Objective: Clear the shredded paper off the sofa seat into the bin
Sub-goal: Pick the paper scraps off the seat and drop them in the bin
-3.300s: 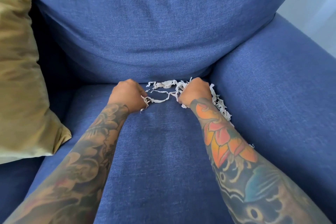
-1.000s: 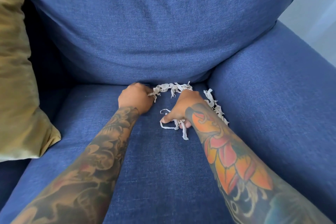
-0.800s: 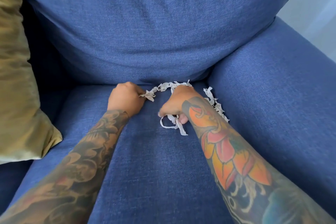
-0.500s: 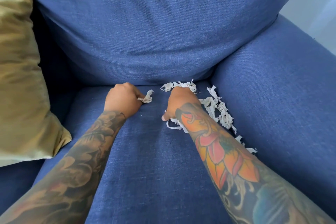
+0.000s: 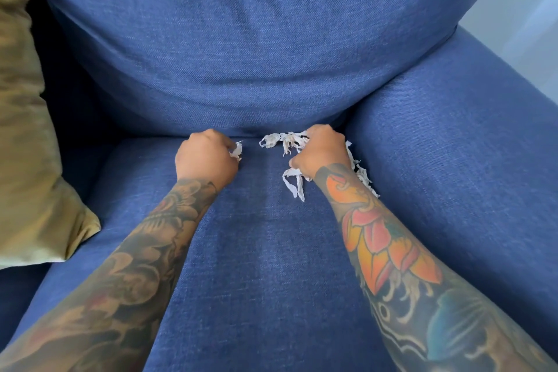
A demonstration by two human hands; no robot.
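White shredded paper lies at the back of the blue sofa seat, along the crease under the back cushion and beside the right armrest. My left hand is curled into a fist, and a small tuft of shreds sticks out of it. My right hand grips a bunch of strips that hang below it onto the seat, with more shreds trailing along its right side. No bin is in view.
A blue back cushion rises just behind the hands. The padded right armrest bounds the seat. A gold cushion leans at the left. Pale floor shows at the upper right.
The strand that joined both hands has parted. My left hand drew back left with a small tuft, and my right hand has gathered strips toward the armrest corner.
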